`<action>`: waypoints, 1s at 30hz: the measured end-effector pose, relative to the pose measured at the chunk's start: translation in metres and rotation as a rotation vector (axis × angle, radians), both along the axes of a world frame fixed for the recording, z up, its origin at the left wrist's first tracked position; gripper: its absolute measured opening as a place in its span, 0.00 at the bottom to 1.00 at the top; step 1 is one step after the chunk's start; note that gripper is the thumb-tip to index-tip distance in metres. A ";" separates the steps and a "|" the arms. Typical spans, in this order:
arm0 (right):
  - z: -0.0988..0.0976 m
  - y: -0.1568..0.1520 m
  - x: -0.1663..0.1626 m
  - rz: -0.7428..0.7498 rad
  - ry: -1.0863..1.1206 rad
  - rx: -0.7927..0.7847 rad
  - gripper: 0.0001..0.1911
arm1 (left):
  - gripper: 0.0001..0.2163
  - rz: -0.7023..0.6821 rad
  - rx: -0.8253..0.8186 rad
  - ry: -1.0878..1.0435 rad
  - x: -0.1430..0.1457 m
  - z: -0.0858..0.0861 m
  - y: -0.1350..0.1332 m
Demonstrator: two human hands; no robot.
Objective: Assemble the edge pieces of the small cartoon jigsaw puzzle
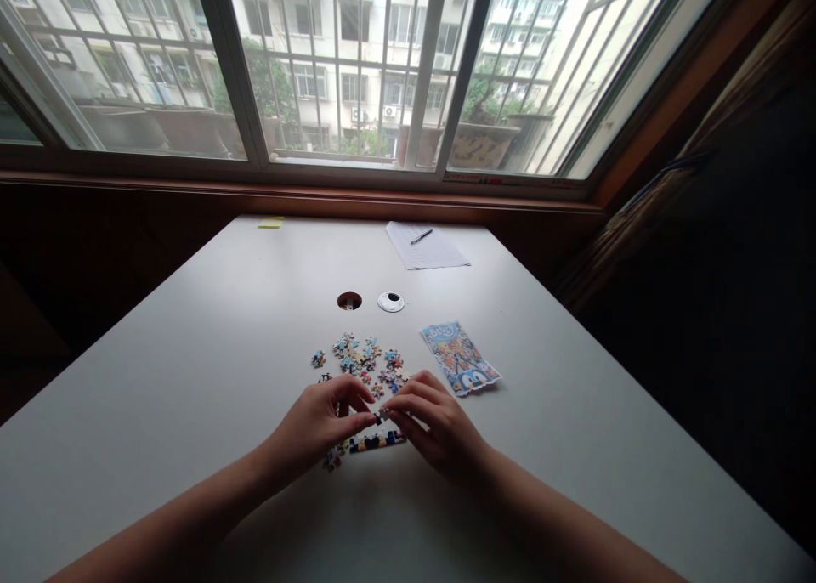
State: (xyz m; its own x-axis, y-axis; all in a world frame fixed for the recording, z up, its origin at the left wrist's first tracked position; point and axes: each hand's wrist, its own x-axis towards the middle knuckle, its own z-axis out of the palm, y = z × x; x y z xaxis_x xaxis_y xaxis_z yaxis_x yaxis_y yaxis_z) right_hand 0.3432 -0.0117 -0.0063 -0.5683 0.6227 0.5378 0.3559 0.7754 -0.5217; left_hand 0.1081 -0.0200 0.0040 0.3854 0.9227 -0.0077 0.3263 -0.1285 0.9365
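Both hands meet over the white table (pixel 191 379): the left hand (pixel 319 426) and right hand (pixel 437 426) pinch one small puzzle piece (pixel 381 415) between nearly closed fingertips. It sits just above a joined strip of pieces (pixel 376 439), near the loose pieces (pixel 363 360).

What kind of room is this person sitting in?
Probably a room in a flat or small office, several floors up. A white table stands against a wide barred window facing apartment blocks. Loose puzzle pieces lie on it, with a sheet of paper and a pen beyond them.
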 end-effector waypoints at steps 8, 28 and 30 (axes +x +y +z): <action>-0.001 0.000 -0.001 0.017 0.015 -0.020 0.04 | 0.07 -0.003 0.049 0.030 0.002 0.000 0.000; -0.007 0.009 0.011 -0.235 0.062 -0.199 0.04 | 0.11 -0.449 0.794 0.405 -0.019 -0.010 0.000; -0.008 0.009 0.011 -0.237 0.061 -0.217 0.04 | 0.12 -0.469 0.814 0.455 -0.019 -0.012 0.000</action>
